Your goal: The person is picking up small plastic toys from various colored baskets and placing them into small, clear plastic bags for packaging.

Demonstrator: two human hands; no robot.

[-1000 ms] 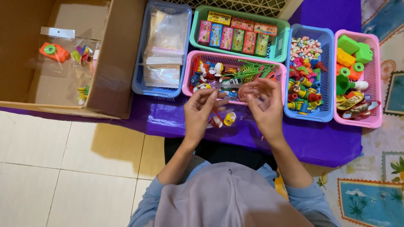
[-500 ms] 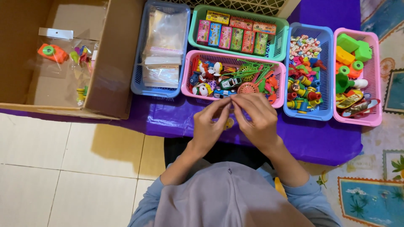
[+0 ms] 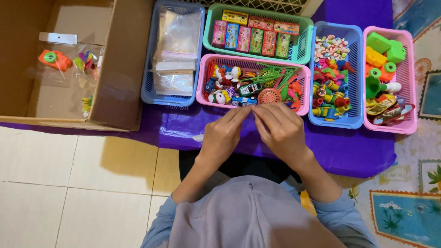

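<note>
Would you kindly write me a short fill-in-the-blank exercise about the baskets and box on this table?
1. The cardboard box stands at the table's far ____ end.
2. The row of small colourful boxes sits in the ____ basket.
3. The left hand and right hand meet just in front of the ____ basket that holds the toy car.
4. The table is covered with a ____ cloth.

Missing words: left; green; pink; purple

Whatever the left hand (image 3: 223, 135) and right hand (image 3: 279, 131) pinch between their fingertips is hidden behind them
</note>
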